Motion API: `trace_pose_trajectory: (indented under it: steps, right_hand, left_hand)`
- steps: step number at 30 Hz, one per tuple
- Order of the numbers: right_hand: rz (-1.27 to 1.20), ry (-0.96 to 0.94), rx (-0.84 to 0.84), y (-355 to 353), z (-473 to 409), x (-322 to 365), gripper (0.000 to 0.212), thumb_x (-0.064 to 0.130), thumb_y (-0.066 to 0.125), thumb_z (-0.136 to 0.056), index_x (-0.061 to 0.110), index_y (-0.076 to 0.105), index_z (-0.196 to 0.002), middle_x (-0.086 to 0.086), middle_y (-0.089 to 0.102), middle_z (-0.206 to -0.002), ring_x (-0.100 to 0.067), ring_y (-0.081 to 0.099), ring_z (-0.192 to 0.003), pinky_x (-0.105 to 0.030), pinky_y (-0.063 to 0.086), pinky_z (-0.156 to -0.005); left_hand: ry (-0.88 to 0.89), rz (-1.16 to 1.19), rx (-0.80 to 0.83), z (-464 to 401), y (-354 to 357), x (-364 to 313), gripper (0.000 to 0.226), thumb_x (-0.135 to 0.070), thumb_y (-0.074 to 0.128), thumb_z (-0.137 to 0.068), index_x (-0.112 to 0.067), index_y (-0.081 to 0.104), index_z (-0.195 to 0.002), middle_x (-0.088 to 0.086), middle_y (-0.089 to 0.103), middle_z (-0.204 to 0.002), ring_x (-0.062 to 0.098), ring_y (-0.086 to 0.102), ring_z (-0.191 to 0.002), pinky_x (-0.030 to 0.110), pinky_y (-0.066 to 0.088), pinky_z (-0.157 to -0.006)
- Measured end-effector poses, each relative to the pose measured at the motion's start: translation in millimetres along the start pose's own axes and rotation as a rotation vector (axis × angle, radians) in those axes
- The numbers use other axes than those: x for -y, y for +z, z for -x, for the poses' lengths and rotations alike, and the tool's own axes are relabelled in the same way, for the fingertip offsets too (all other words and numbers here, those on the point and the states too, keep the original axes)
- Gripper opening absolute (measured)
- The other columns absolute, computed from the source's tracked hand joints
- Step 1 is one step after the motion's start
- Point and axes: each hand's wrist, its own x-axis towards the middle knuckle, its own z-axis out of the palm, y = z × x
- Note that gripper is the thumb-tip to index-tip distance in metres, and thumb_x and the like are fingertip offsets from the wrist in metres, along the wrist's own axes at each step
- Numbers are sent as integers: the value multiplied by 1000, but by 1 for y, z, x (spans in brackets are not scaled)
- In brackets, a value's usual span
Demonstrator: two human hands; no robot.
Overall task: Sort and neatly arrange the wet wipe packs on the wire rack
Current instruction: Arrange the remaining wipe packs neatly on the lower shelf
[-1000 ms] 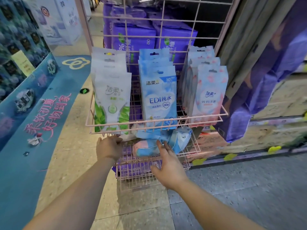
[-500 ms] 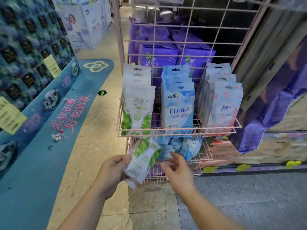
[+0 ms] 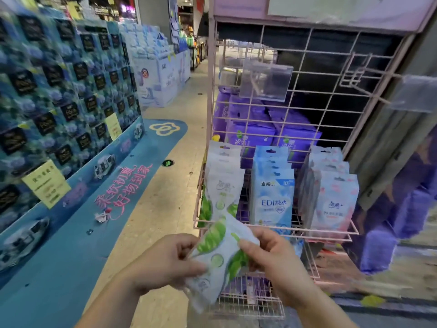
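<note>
While I watch through the head camera, both hands hold one green-leaf wipe pack (image 3: 218,259) in front of the pink wire rack (image 3: 331,91), below its upper shelf. My left hand (image 3: 165,261) has its fingers curled round the pack's lower left edge, thumb pressed on the front. My right hand (image 3: 272,254) pinches the pack's right side, thumb on top and fingers curled behind. The pack is tilted, its bottom end pointing down toward me. On the shelf (image 3: 331,234) stand three upright rows: green-leaf packs (image 3: 223,183) at the left, blue packs (image 3: 272,197) in the middle, pink packs (image 3: 331,200) at the right. Purple packs (image 3: 250,133) lie stacked behind the wire grid. A lower basket (image 3: 250,301) sits beneath my hands.
</note>
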Motion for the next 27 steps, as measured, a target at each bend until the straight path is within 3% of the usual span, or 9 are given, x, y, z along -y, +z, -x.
trace_pose_trajectory:
  steps: [4, 10, 13, 15, 18, 21, 23, 25, 27]
  right_hand:
    - [-11, -148, -144, 6, -16, 37, 7, 13, 67, -85, 9, 67, -91, -8, 65, -70, -14, 54, -54, -24, 48, -49]
    - [-3, -149, -267, 4, -29, 51, 10, 10, 66, -88, 10, 60, -79, -6, 57, -61, -11, 50, -44, -26, 45, -45]
    - [35, -172, -273, 2, -34, 57, 14, 12, 67, -87, 14, 60, -75, -2, 56, -57, -12, 49, -45, -27, 43, -46]
    - [22, -180, -300, 0, -35, 60, 14, 14, 66, -88, 14, 58, -76, -1, 59, -62, -10, 51, -48, -25, 43, -49]
    - [-318, -87, -288, -1, -34, 56, 14, 11, 58, -92, 13, 53, -80, -3, 63, -68, -9, 55, -50, -21, 50, -49]
    - [-600, 24, -216, 10, -30, 44, 13, 10, 53, -94, 11, 50, -82, -6, 67, -64, -13, 63, -53, -20, 55, -49]
    - [-674, 33, -183, 18, -29, 40, 11, 8, 50, -94, 11, 49, -84, -7, 71, -66, -16, 68, -59, -22, 58, -53]
    - [-738, 19, -153, 22, -30, 40, 7, 6, 49, -95, 9, 50, -88, -9, 74, -72, -18, 72, -64, -23, 60, -57]
    - [-698, 0, -125, 23, -32, 43, 4, 4, 52, -92, 8, 51, -93, -11, 74, -80, -19, 73, -68, -25, 61, -61]
  left_hand:
    - [138, 24, -165, -15, 3, -35, 27, 1, 67, -82, -13, 66, -105, 4, 76, -90, 16, 70, -76, 29, 55, -55]
    - [66, -105, -97, -29, -5, -50, 32, -7, 76, -78, -14, 63, -107, 10, 74, -98, 26, 72, -88, 39, 59, -72]
    - [94, -63, -196, -34, -1, -50, 33, -2, 74, -78, -11, 62, -108, 11, 75, -95, 26, 72, -85, 38, 59, -70]
    - [103, 41, -288, -38, -5, -54, 47, -3, 79, -70, -12, 60, -112, 12, 75, -93, 27, 72, -83, 37, 58, -68]
    - [101, 320, -330, -42, -14, -56, 62, -12, 78, -61, -13, 57, -119, 14, 75, -96, 28, 72, -85, 42, 59, -73]
    - [78, 553, -159, -43, -9, -53, 70, -34, 80, -63, -8, 57, -124, 17, 70, -114, 34, 70, -93, 50, 55, -83]
    - [142, 625, -37, -44, -3, -52, 81, -46, 88, -52, -9, 61, -120, 19, 67, -119, 39, 67, -99, 50, 54, -85]
    - [261, 669, -17, -48, 5, -54, 74, -42, 91, -48, -12, 69, -111, 20, 67, -117, 37, 67, -98, 45, 56, -82]
    - [339, 679, -164, -53, 14, -60, 52, -28, 88, -58, -13, 71, -105, 17, 71, -110, 32, 69, -91, 37, 59, -75]
